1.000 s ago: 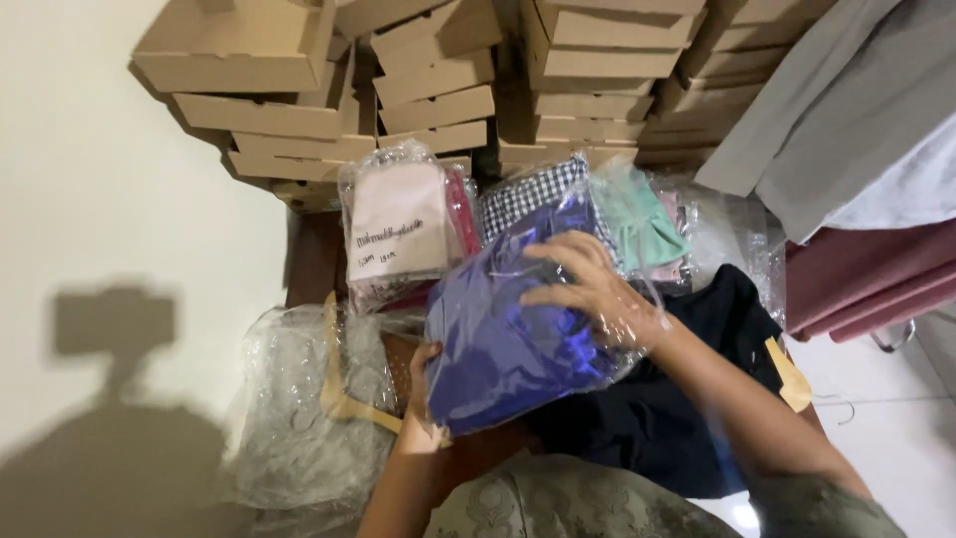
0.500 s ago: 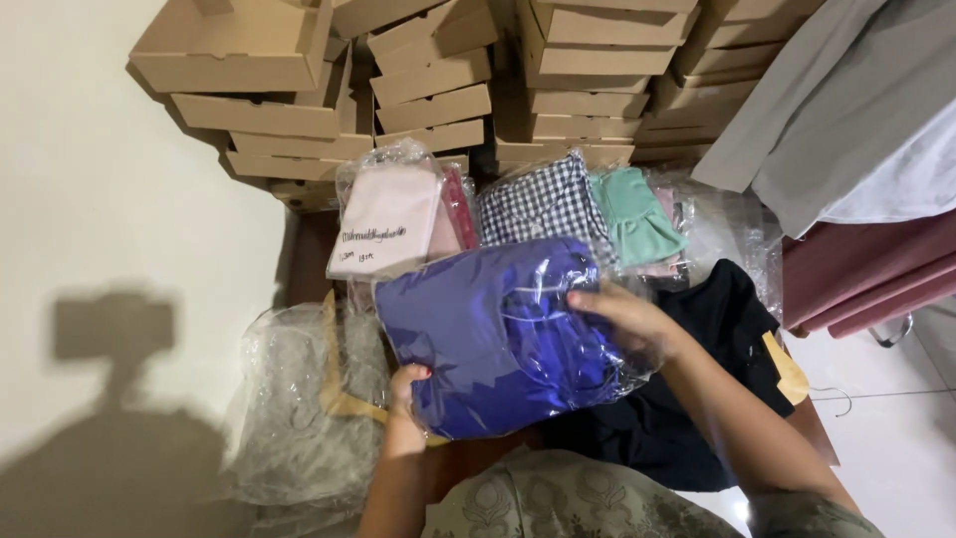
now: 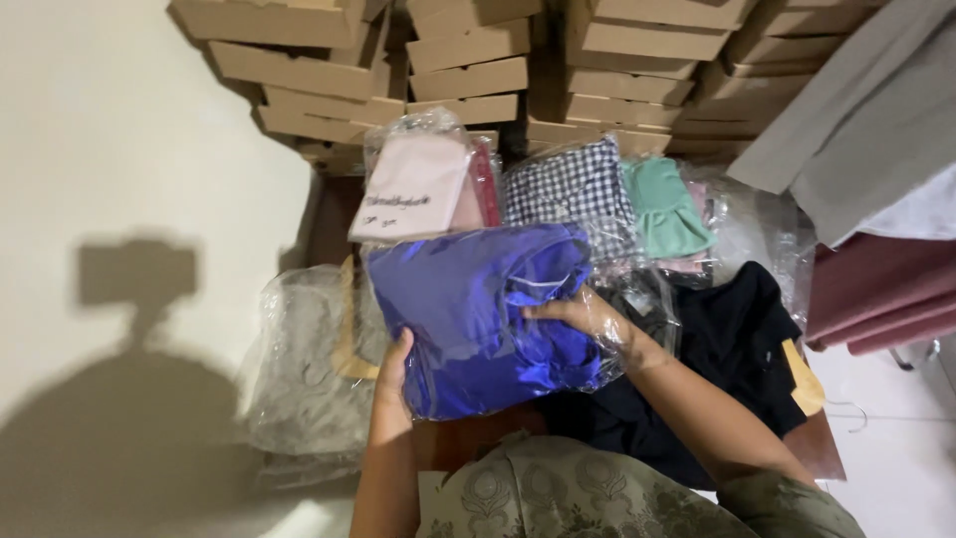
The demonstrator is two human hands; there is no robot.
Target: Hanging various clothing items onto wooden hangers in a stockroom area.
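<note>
While gripped by both hands, glossy crinkled blue garment bag.

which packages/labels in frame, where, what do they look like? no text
Blue garment in clear bag: centre, held between left hand and right hand.
Pink garment packet: behind it, white handwritten label on front.
Checked packet and green packet: right of pink.
Flat brown cardboard boxes: stacked along top.
</note>
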